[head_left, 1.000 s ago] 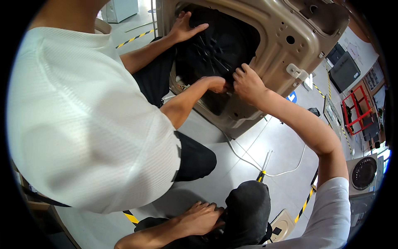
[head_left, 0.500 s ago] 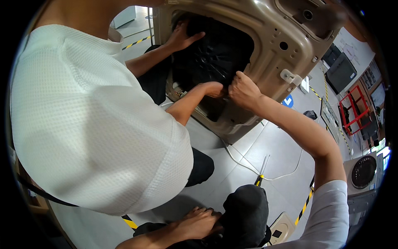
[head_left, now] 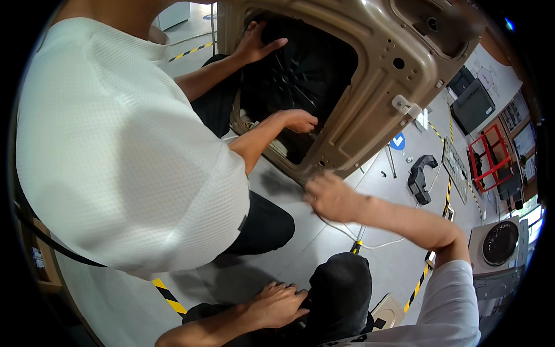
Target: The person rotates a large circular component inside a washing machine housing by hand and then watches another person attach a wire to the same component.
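A tan metal appliance housing [head_left: 376, 121] has an opening exposing a black ribbed round part [head_left: 289, 75]. A co-worker in a white shirt [head_left: 121, 144] holds one hand [head_left: 254, 46] at its upper left and another [head_left: 300, 121] at its lower edge. My right hand [head_left: 332, 196], blurred, hangs below the housing in front of the floor; I cannot tell what, if anything, it holds. My left hand [head_left: 277, 303] rests with curled fingers beside my dark-trousered knee [head_left: 341, 289]; whatever lies under them is hidden.
A white cable [head_left: 381, 244] and yellow-handled tool [head_left: 357, 246] lie on the tiled floor. A dark bracket [head_left: 419, 179], grey panel [head_left: 454, 168], red frame [head_left: 488, 159] and washing machine [head_left: 497, 243] stand or lie to the right. Striped tape [head_left: 167, 295] marks the floor.
My right hand has left the lower right edge of the opening and moved down toward me, uncovering floor items. The co-worker's hands stay at the black part.
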`<control>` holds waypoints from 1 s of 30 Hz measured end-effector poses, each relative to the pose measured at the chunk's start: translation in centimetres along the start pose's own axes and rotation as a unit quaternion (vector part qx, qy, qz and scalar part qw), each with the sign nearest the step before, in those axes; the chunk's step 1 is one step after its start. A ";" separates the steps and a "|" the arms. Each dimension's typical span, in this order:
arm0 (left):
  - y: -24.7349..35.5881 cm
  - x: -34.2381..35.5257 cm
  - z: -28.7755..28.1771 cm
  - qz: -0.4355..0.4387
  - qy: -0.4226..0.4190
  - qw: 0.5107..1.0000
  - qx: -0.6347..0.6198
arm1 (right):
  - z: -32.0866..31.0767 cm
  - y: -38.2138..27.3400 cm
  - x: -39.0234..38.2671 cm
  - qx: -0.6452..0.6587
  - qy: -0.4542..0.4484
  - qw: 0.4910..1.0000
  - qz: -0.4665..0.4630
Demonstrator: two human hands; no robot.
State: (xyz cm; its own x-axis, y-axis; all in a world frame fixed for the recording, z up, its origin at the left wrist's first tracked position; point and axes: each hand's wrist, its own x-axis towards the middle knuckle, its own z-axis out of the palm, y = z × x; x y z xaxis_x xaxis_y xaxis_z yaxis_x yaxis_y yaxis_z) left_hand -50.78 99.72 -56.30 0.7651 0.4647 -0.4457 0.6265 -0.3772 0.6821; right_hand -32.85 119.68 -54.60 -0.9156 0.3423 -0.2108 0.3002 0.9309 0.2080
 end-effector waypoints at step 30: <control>0.1 0.7 -0.2 0.032 0.118 0.992 -0.042 | 0.2 -12.9 2.4 0.200 -0.045 0.977 -0.063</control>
State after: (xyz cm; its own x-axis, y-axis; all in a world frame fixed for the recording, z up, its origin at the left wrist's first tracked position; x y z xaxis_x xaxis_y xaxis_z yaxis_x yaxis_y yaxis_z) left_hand -50.26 100.20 -56.41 0.7402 0.6203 -0.2594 0.5558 -0.3475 0.7552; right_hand -38.82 108.54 -57.95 -0.9302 0.2154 -0.2972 0.2839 0.9355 -0.2105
